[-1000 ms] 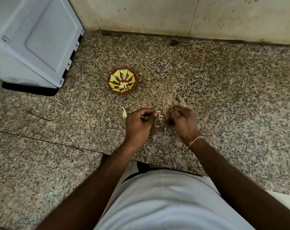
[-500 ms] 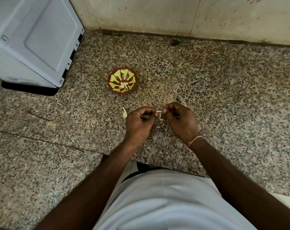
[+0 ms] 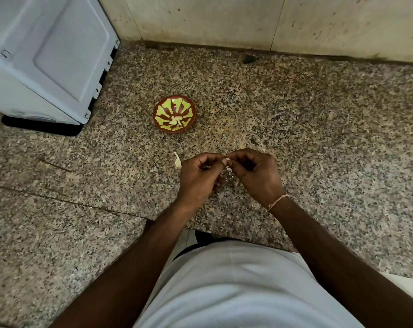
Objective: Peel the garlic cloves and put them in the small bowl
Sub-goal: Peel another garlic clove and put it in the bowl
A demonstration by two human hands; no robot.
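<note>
Left hand (image 3: 197, 176): fingers curled, thumb and forefinger pinching a garlic clove (image 3: 225, 160) at the fingertips. Right hand (image 3: 255, 174): fingers curled, pinching the same clove from the other side; the two hands meet above the counter (image 3: 319, 138). Clove mostly hidden; only a pale tip shows.

Peel scraps (image 3: 228, 175): pale flakes on the counter just beneath the hands.

Loose clove (image 3: 177, 160): lies on the counter just left of the left hand.

Small bowl (image 3: 174, 114): red-brown with yellow-green petals, stands beyond the hands; several pale cloves lie at its centre.

White appliance (image 3: 44, 55): far left corner.

Thread band (image 3: 277, 201): on the right wrist.
</note>
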